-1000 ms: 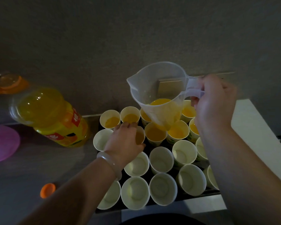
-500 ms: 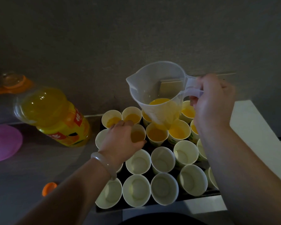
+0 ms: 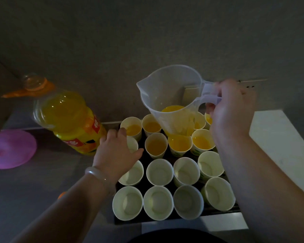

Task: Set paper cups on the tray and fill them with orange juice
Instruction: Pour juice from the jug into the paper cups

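**Cups half filled on the tray**

We see white paper cups [image 3: 159, 172] packed upright in rows on a dark tray [image 3: 216, 211]. The far cups hold orange juice [image 3: 180, 143]; the two near rows stand empty. A clear jug [image 3: 170, 95], held above the far cups, has a little juice at its bottom. An open juice bottle [image 3: 67, 118] stands left of the tray.

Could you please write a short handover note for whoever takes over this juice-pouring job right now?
Right hand: shut on the handle of the clear plastic jug, held above the far cups with a little juice left.
Left hand: open, resting over the empty paper cup at the tray's left side.
Black tray: white paper cups all set.
Done: far cups hold juice.
Left: fill the empty near cups; refill from the large open orange juice bottle on the left.
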Demonstrator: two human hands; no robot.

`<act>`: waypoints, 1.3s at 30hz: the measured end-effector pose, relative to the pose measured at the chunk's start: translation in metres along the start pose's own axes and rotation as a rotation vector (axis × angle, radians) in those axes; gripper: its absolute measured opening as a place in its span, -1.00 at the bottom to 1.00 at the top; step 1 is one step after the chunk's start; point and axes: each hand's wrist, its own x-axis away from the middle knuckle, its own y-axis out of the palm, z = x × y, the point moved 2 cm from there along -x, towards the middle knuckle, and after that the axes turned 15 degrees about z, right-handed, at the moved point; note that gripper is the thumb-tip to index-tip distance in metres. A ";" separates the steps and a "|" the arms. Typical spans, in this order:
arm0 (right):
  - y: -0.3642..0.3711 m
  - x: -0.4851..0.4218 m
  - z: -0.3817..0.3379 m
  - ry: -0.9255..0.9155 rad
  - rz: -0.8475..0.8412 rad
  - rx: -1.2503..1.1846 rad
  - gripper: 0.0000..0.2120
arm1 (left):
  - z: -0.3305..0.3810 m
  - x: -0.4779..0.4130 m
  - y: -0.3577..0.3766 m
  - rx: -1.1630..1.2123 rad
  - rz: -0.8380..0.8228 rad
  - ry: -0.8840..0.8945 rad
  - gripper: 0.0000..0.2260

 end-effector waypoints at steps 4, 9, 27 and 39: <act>0.004 0.006 0.000 -0.004 0.001 0.014 -0.70 | 0.000 0.000 0.003 -0.021 -0.103 -0.028 -0.23; 0.006 0.013 0.002 0.012 0.014 0.010 -0.70 | -0.005 -0.006 0.005 0.008 -0.154 -0.007 -0.36; 0.007 0.013 -0.004 -0.118 0.015 0.111 -0.72 | -0.015 -0.003 -0.030 0.514 0.338 0.179 -0.40; 0.019 0.018 -0.017 -0.450 -0.168 0.272 -0.69 | -0.012 -0.021 -0.031 0.549 0.280 0.240 -0.32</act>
